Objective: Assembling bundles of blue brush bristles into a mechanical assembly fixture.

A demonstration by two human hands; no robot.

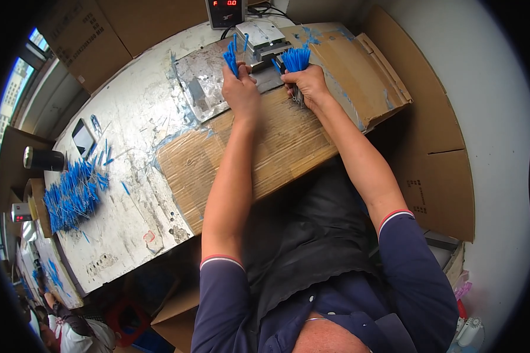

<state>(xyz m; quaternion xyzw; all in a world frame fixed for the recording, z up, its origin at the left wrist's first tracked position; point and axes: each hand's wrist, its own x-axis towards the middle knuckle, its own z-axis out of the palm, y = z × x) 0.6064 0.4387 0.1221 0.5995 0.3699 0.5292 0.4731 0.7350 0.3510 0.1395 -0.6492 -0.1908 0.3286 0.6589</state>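
My left hand [240, 88] grips a small bunch of thin blue sticks [231, 56], their tips pointing up and away from me. My right hand [306, 82] is closed around a thicker bundle of blue sticks [296, 59] that fans out above the fist. Both hands sit close together at a small grey metal machine block [261, 38] on the far side of the table. A worn sheet of brown cardboard [277, 147] lies under my forearms.
A large heap of loose blue sticks [70, 197] lies at the table's left end, near a black phone [83, 138] and a dark cylinder [44, 159]. A box with a red digital display [225, 12] stands behind the machine. Cardboard panels [436, 135] line the right side.
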